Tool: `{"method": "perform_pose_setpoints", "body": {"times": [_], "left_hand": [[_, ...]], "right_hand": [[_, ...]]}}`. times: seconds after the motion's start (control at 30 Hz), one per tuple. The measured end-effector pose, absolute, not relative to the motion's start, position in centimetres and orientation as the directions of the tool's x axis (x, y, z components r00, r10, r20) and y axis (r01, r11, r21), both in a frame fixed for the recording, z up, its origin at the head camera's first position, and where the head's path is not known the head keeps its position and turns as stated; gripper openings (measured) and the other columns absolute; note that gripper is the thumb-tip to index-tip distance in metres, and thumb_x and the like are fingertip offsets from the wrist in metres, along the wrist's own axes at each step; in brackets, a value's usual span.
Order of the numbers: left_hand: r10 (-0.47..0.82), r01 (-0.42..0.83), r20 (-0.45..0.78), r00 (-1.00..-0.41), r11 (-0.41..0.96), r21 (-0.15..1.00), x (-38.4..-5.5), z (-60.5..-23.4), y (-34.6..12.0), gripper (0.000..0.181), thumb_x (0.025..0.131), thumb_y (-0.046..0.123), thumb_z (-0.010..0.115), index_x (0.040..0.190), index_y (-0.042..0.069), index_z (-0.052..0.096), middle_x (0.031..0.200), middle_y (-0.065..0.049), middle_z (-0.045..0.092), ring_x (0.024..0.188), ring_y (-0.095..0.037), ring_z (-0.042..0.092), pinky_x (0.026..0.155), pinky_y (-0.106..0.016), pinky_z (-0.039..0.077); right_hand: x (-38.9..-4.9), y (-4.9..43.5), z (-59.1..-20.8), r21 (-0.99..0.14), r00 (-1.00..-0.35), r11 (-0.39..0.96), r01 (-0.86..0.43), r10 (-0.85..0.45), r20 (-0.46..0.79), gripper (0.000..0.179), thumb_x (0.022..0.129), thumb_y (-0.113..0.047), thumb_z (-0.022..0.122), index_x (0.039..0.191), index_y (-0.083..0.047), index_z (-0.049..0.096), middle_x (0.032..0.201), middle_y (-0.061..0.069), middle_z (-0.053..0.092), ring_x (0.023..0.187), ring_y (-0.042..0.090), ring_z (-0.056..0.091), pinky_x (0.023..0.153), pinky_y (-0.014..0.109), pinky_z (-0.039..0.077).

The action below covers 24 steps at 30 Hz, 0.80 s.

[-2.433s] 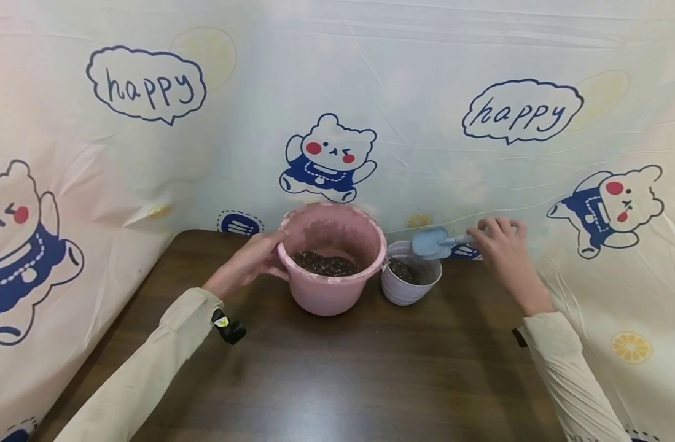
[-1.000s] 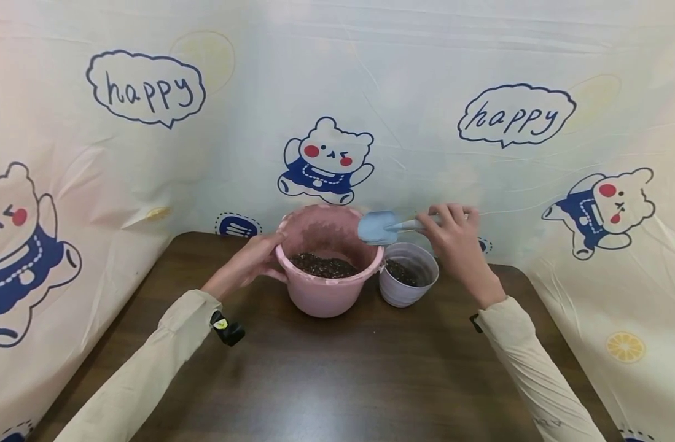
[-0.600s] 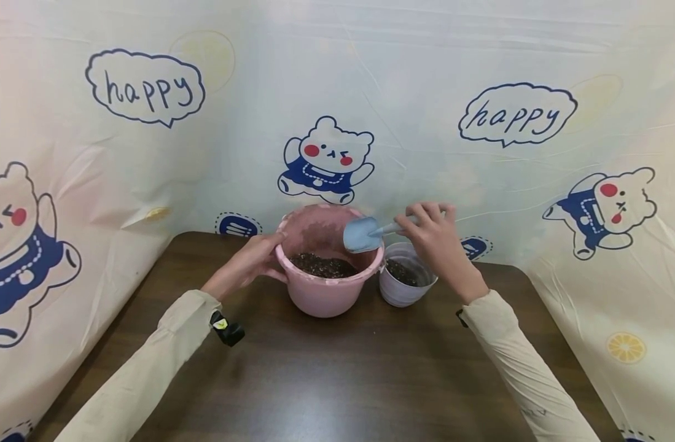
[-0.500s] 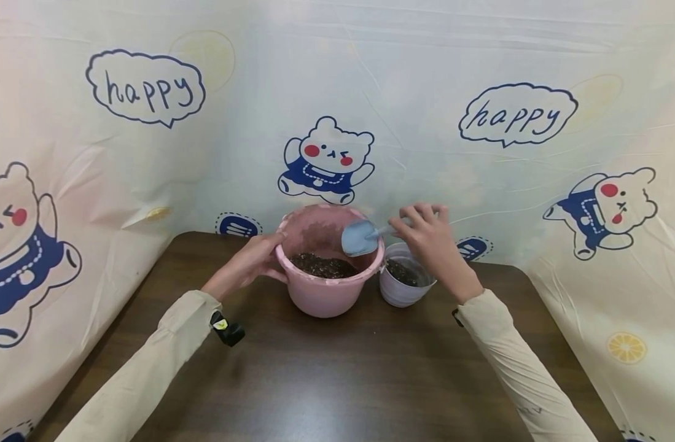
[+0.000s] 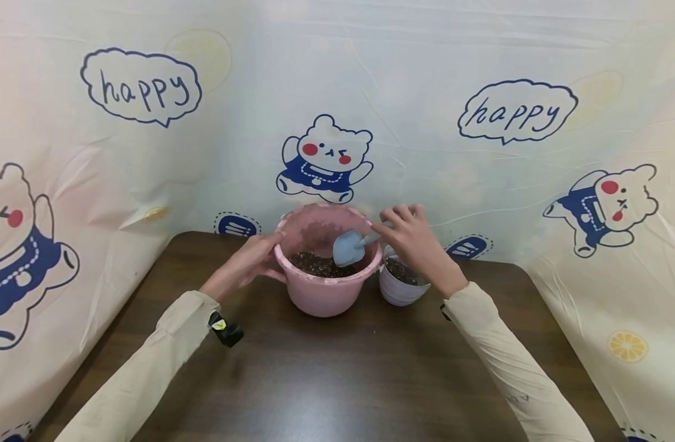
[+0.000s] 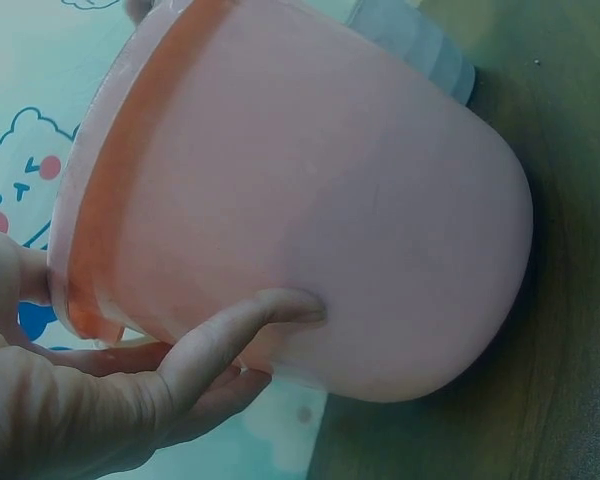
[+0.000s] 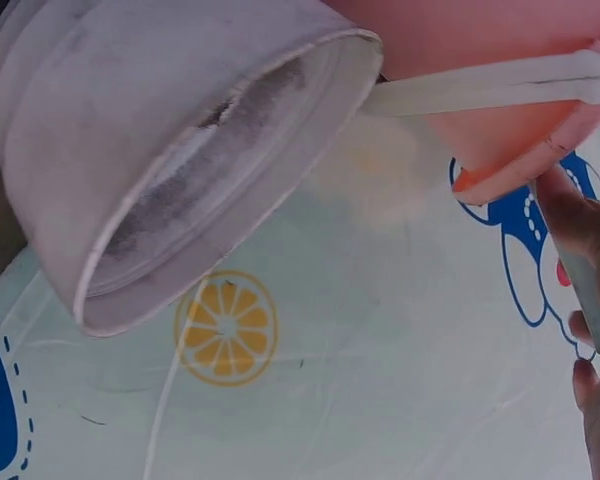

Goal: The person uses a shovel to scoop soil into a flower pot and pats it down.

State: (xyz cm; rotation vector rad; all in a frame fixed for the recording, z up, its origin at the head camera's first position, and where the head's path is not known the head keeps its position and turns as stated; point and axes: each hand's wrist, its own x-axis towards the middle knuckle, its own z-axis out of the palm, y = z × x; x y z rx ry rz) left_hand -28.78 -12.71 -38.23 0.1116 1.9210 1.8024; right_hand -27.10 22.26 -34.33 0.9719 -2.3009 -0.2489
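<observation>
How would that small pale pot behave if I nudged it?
The small pale pot might tip, since it narrows toward its base. The soil inside probably adds some steadying weight. It seems stiff, holding an even round shape.

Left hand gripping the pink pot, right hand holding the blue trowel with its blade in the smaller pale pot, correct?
Not quite: the head view shows the blue trowel's blade inside the pink pot. The rest stands.

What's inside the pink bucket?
Dark soil, and the blade of the blue shovel. The soil covers the bottom of the pink bucket, and the blade hides a bit of soil.
</observation>
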Motion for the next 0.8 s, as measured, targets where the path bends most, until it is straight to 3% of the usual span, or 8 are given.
{"method": "perform_pose_setpoints", "body": {"times": [0.37,0.53,0.67,0.8], "left_hand": [[0.41,-0.261,-0.284,-0.867,0.111,0.959,-28.7,-38.2,-12.8,0.067,0.114,0.032,0.037,0.164,-0.006,0.014,0.166,-0.033,0.025,0.147,-0.052,0.038,0.089,-0.052,0.065],[0.407,-0.262,-0.281,-0.869,0.104,0.96,-28.8,-38.1,-12.9,0.067,0.114,0.033,0.037,0.164,-0.006,0.016,0.166,-0.031,0.025,0.148,-0.051,0.037,0.091,-0.054,0.064],[0.405,-0.26,-0.282,-0.87,0.11,0.959,-28.9,-38.1,-13.0,0.067,0.114,0.033,0.037,0.165,-0.004,0.014,0.167,-0.03,0.024,0.149,-0.051,0.037,0.091,-0.055,0.063],[0.411,-0.258,-0.284,-0.866,0.117,0.959,-28.9,-38.3,-13.0,0.066,0.114,0.032,0.037,0.165,-0.005,0.015,0.167,-0.031,0.025,0.148,-0.051,0.037,0.09,-0.054,0.064]], "right_hand": [[-27.7,20.7,-33.5,0.368,-0.586,0.663,-0.652,-0.749,0.31,0.035,0.092,0.001,0.077,0.122,-0.018,0.076,0.119,0.009,0.064,0.108,0.03,0.05,0.087,0.044,0.044],[-27.8,18.9,-32.8,0.353,-0.629,0.654,-0.669,-0.752,0.199,0.029,0.087,-0.013,0.086,0.116,-0.017,0.08,0.127,0.008,0.068,0.111,0.029,0.052,0.094,0.045,0.045],[-28.0,16.9,-32.6,0.371,-0.65,0.634,-0.679,-0.754,0.099,0.026,0.083,-0.026,0.09,0.105,-0.013,0.083,0.12,0.008,0.07,0.113,0.029,0.056,0.092,0.043,0.047],[-28.1,15.7,-32.7,0.383,-0.719,0.67,-0.636,-0.695,0.024,0.031,0.083,-0.03,0.09,0.106,-0.012,0.082,0.115,0.007,0.072,0.114,0.028,0.058,0.089,0.041,0.047]]}}
